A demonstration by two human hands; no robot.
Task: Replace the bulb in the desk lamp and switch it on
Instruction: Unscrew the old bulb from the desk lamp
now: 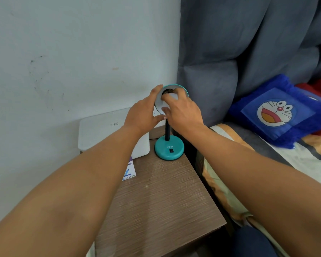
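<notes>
A teal desk lamp stands on a brown bedside table. Its round base bears the letters ATN and a small black switch, and a black neck rises from it. The lamp shade, teal outside and white inside, is tilted towards me. My left hand grips the shade's left rim from outside. My right hand reaches into the shade, its fingers closed around a white bulb at the dark socket. Most of the bulb is hidden by my fingers.
A white box sits at the table's back left against the white wall, with a small bulb carton beside it. To the right is a bed with a blue cartoon cushion and a grey padded headboard.
</notes>
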